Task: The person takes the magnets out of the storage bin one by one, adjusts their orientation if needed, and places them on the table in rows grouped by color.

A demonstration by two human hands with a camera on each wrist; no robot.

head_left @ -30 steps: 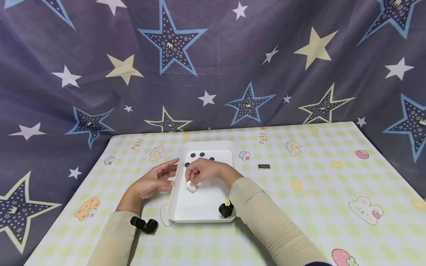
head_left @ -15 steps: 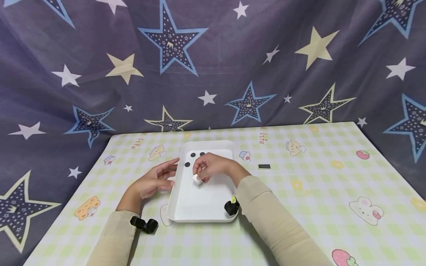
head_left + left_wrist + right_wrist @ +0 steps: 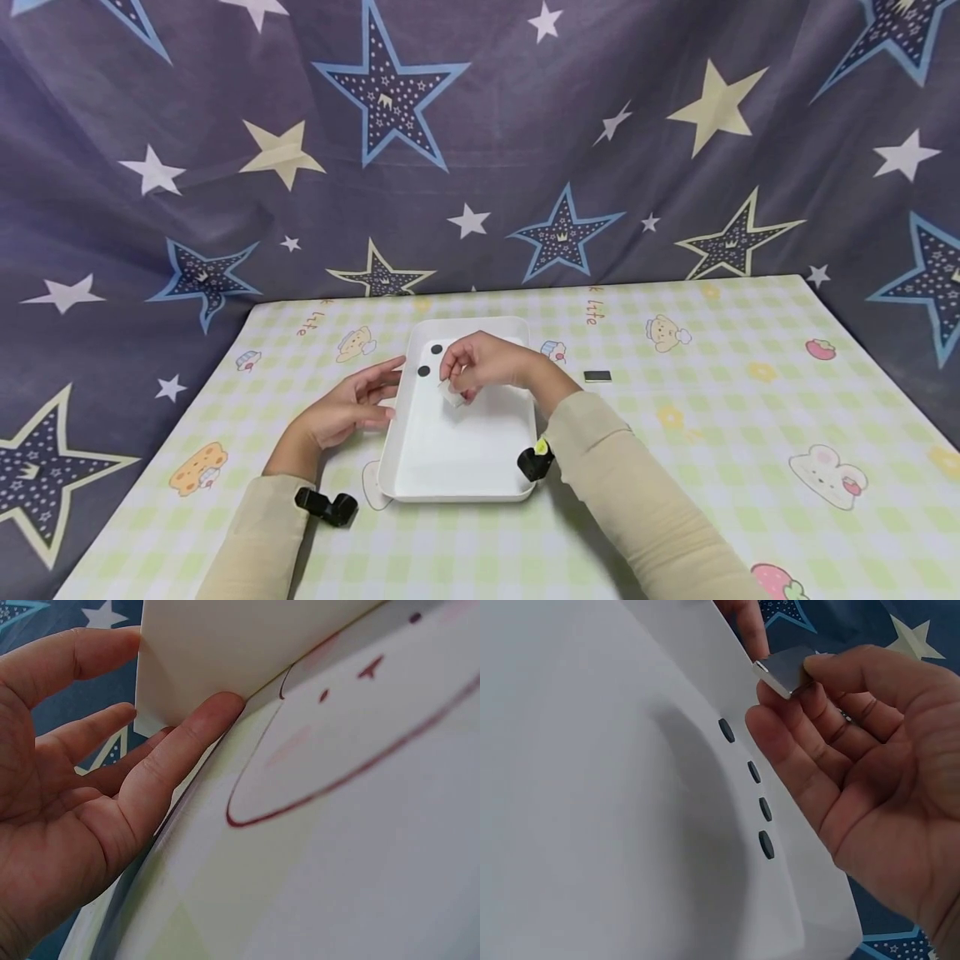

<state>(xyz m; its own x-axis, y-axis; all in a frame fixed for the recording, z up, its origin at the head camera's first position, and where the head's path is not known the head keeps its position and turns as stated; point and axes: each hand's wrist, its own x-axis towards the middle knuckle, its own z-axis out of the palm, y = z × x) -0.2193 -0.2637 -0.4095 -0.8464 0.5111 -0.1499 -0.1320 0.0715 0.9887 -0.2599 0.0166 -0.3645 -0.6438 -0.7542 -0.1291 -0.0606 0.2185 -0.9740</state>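
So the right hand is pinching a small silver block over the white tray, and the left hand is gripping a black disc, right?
Not quite. The left hand grips nothing: the left wrist view shows its open fingers resting against the white tray's outer wall. The right hand does pinch the small silver block over the tray.

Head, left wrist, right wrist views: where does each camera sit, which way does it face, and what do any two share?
Head: worn high, faces forward and down at the white tray; both sleeved forearms show, left hand, right hand.
Left wrist: faces along the palm; fingers touch the tray's outer wall.
Right wrist: faces the fingers pinching a small grey block over the tray.
Shared: all three see the tray.
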